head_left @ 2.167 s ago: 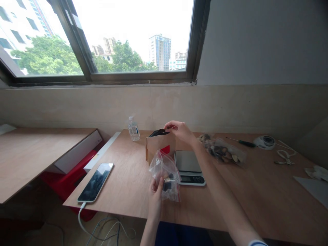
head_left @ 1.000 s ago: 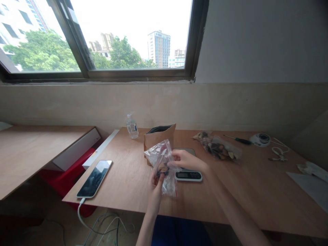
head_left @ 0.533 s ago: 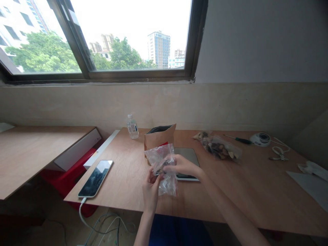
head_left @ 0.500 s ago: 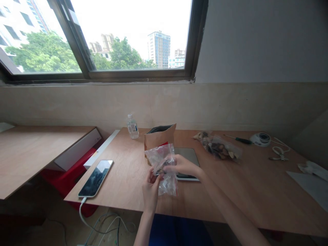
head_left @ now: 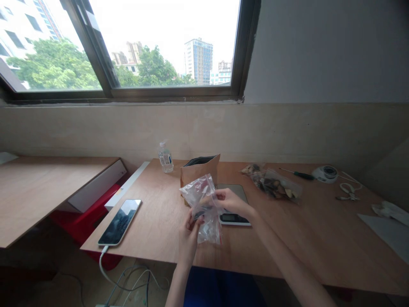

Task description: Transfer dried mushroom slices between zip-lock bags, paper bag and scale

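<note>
Head view: The left hand (head_left: 189,234) is closed on a clear zip-lock bag (head_left: 197,186), thumb and fingers pinching its lower left part. The bag is raised above the near side of the wooden table (head_left: 156,228), in front of the kraft paper pouch (head_left: 194,175). Dark contents show through the film; their kind cannot be told. The right hand (head_left: 231,202) is at the bag's right side, fingers bent and overlapped by film; whether they grip it cannot be determined.

The kraft pouch stands upright, mouth open, dark lining visible. Just right of it lies a digital scale (head_left: 232,194), its plate partly hidden by the right hand. Farther right lies a filled plastic bag (head_left: 277,186) of brown and pale pieces, with a green-handled screwdriver (head_left: 303,175) and a white dome camera (head_left: 325,174) beyond. A plastic bottle (head_left: 166,160) stands left of the pouch; a smartphone (head_left: 120,222) lies near the table's left edge, cable attached.
</note>
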A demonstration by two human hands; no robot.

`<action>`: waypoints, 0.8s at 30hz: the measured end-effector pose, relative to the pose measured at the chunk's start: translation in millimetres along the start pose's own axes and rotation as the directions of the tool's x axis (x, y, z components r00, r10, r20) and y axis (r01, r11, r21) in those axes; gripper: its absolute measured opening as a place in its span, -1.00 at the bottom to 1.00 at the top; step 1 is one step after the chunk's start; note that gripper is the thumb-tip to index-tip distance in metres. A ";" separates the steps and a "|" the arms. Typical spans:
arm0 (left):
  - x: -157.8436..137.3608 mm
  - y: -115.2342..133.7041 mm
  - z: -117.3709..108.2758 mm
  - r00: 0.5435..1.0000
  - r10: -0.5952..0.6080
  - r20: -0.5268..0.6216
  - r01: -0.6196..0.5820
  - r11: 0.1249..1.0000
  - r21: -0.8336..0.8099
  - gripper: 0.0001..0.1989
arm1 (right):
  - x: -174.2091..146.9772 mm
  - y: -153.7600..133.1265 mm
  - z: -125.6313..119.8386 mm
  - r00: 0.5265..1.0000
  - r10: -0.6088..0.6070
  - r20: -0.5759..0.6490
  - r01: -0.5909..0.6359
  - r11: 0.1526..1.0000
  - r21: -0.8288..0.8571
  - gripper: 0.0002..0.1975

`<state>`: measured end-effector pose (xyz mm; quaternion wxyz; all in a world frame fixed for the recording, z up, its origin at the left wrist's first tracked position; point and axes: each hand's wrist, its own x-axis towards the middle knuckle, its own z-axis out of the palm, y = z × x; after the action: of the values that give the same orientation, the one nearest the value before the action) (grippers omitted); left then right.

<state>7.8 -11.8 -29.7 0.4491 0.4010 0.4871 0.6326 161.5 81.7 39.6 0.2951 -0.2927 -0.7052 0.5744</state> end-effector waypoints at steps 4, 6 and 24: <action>-0.1 -3.6 -3.4 0.998 -0.047 -0.037 0.044 0.995 -0.091 -0.48 | 3.2 -3.6 -10.7 0.991 -0.074 -0.110 0.077 0.997 0.022 -0.65; -0.6 -6.4 -4.4 0.995 -0.074 -0.066 0.064 0.988 -0.141 -0.46 | 8.0 -11.7 -18.7 0.981 -0.121 -0.151 0.126 0.992 0.025 -0.65; -5.7 -12.0 -1.5 0.987 -0.141 -0.078 0.120 0.966 -0.229 -0.44 | 89.7 -51.5 -48.2 0.850 -0.526 -0.010 0.328 0.545 -0.772 -0.73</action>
<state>10.2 -16.2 -42.2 0.5090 0.2849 0.4586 0.6704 135.3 171.2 105.4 0.3636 -0.2721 -0.8849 0.1036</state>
